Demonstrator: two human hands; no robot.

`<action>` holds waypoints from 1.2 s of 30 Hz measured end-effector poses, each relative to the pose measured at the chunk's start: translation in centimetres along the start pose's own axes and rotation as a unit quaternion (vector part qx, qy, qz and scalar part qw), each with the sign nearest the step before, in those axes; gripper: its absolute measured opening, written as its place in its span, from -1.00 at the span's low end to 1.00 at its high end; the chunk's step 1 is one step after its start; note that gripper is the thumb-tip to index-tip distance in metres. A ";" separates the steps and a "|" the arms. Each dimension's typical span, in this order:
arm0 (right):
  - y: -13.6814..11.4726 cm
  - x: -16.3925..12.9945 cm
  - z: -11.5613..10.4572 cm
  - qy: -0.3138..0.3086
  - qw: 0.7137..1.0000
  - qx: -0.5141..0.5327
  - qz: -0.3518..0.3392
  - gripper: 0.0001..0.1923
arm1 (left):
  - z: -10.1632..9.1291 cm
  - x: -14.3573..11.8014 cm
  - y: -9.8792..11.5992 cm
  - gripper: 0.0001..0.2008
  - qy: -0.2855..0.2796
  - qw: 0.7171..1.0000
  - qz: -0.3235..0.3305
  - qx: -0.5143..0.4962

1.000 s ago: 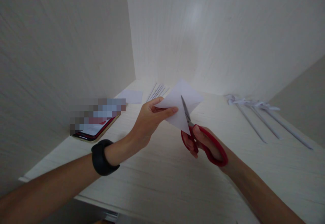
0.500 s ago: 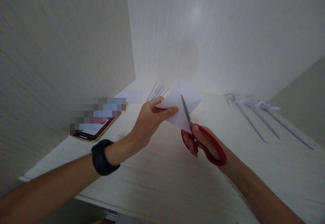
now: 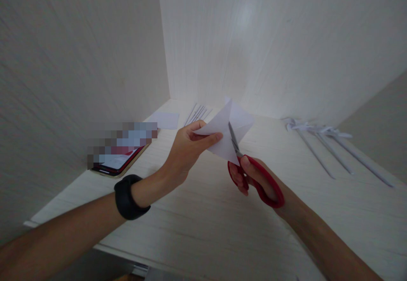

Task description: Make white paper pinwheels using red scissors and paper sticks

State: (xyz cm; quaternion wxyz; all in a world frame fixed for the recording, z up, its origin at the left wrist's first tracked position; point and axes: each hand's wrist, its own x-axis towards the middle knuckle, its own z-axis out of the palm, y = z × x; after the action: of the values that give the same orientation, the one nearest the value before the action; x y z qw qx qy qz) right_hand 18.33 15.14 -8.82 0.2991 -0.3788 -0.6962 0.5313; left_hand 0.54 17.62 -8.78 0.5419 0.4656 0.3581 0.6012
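Pinched between thumb and fingers, a white sheet of paper (image 3: 219, 122) is held up by my left hand (image 3: 190, 147), which has a black band on its wrist. My right hand (image 3: 251, 172) grips a pair of red-handled scissors (image 3: 267, 183), thumb through one loop and fingers through the other. The scissor blades lie across the paper, with the cut edges parting along them. One flap of the paper stands to the right of the blades; the other stays with my left hand.
To the left lies a phone (image 3: 117, 162) with its screen partly blurred. Behind it are a white paper piece (image 3: 165, 120) and several thin sticks (image 3: 197, 114). Several white rolled-paper stems with crumpled tops (image 3: 333, 153) lie at right. Walls enclose the left and back.
The scissor blades have closed further through the paper. The slit has opened toward the top, and the two sides of the sheet have come apart. My left hand has barely moved.
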 end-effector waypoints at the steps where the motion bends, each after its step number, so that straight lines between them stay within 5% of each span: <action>1: -0.1 0.0 0.0 0.002 1.000 -0.003 0.002 -0.38 | 0.0 0.0 0.0 -0.75 -0.001 1.000 -0.002 -0.001; 36: 1.6 0.6 -0.2 0.007 1.000 0.004 -0.015 -0.43 | -0.2 -0.1 -0.2 -0.72 0.005 0.998 0.011 0.056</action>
State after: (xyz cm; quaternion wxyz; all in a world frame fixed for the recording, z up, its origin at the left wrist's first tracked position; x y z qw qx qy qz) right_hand 18.49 15.98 -10.31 0.3134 -0.3712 -0.6977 0.5264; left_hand 0.42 17.58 -9.00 0.5068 0.4963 0.3886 0.5881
